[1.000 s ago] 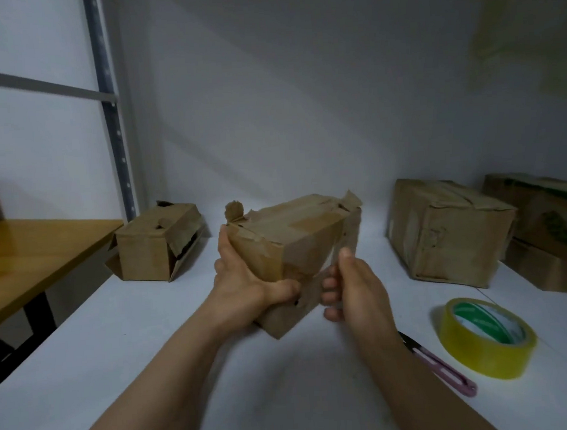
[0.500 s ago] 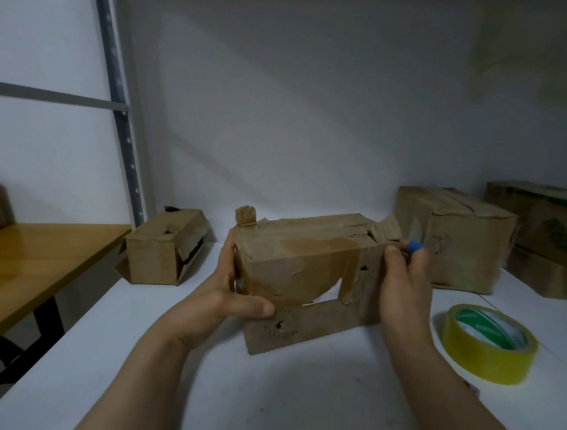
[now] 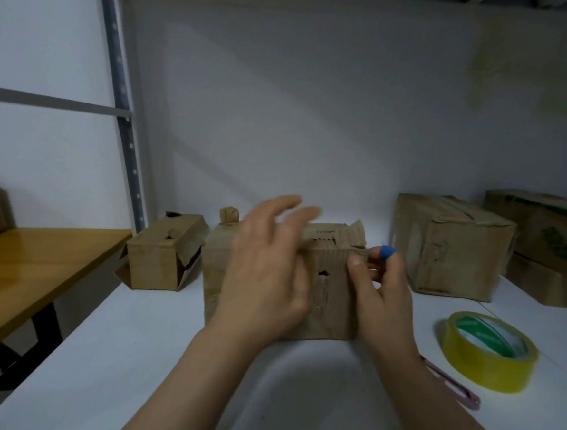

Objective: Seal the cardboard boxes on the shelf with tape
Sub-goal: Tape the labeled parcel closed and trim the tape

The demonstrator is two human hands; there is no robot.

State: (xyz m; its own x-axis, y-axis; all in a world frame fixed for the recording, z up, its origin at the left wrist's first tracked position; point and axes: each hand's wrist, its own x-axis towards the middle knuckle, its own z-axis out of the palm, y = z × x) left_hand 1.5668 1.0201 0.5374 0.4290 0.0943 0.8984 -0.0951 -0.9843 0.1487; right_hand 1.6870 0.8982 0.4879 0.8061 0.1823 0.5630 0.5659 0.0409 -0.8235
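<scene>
The only view comes from a wide-angle camera on the person's head, looking forward and slightly down along the white shelf (image 3: 86, 396) toward its back wall (image 3: 303, 129). It sits close: both forearms enter from the bottom edge, and the left hand (image 3: 263, 283) and right hand (image 3: 381, 295) fill the centre at the cardboard box (image 3: 333, 278). A wooden table (image 3: 37, 265) shows at the left margin, and a yellow tape roll (image 3: 487, 371) lower right.

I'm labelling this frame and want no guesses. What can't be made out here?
All in the head view:
1. Box front: mostly covered by the left hand; any tape there is unseen.
2. Left hand: motion blur; contact with the box unclear.
3. Blue thing at the right hand: too small to name.
4. Pink tool: partly behind the right forearm.
5. Far-right box: cut by the edge.
</scene>
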